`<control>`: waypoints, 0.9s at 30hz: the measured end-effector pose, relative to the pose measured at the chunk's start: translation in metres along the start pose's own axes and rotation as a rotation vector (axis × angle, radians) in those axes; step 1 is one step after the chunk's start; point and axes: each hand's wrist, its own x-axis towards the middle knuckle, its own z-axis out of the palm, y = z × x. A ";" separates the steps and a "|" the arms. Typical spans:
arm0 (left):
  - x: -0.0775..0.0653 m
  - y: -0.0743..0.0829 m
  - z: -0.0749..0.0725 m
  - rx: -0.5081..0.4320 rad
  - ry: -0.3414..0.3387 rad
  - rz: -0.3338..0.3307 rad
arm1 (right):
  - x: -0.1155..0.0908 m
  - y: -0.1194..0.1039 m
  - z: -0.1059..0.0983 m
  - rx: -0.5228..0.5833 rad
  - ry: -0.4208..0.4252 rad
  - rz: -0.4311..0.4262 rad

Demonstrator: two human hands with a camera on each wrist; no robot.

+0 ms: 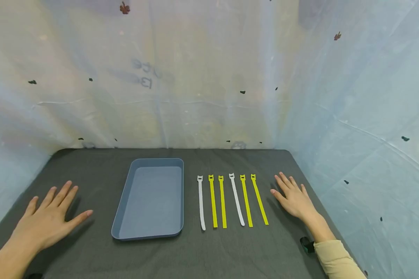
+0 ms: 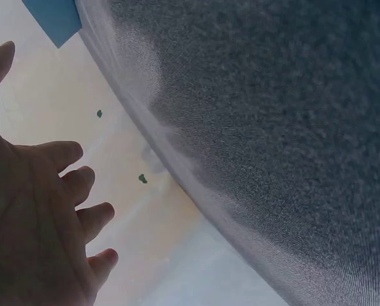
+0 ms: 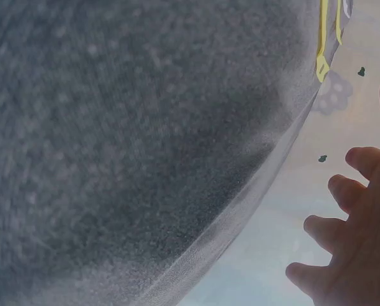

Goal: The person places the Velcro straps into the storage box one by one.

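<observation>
My left hand, fingers spread and holding nothing, is over the table to the left of a blue-grey tray with a bare floor. To the right of the tray lies a row of several flat cable ties with slotted heads at the far end: a white tie nearest the tray, yellow ties beside it, another white tie, then more yellow ties. Beyond the row's right end is my right hand, its fingers also extended and nothing in it. In the right wrist view, a yellow tie shows at the top.
A dark grey cloth covers the table. Pale sheeting with small dark marks hangs behind it and along the right side. By the right wrist is a small black object.
</observation>
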 end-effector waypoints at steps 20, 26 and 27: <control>-0.014 0.021 -0.006 0.035 0.067 0.058 | 0.001 -0.014 0.002 0.093 0.125 -0.032; -0.016 0.033 -0.013 0.055 0.131 0.098 | 0.008 -0.027 0.000 0.180 0.202 -0.041; -0.017 0.036 -0.015 0.057 0.138 0.107 | 0.010 -0.030 -0.001 0.195 0.214 -0.044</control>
